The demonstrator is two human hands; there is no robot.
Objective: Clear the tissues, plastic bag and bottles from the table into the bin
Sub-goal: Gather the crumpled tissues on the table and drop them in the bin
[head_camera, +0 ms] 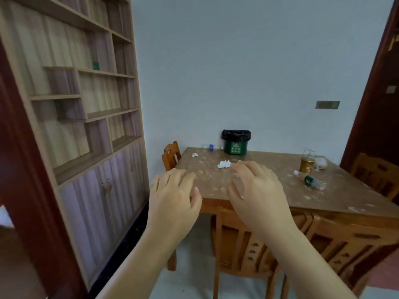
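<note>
A green bin lined with a black bag stands at the far edge of the wooden table. A crumpled white tissue lies mid-table and a smaller tissue further left. One clear bottle with a blue label lies left of the bin. Another clear bottle with a green label lies on its side at the right. A whitish plastic bag sits at the far right. My left hand and my right hand hover before the table's near corner, fingers spread, holding nothing.
A gold-coloured jar with a wire handle stands by the plastic bag. Wooden chairs are tucked under the near side, another chair at the left and one chair at the right. A tall shelf cabinet fills the left.
</note>
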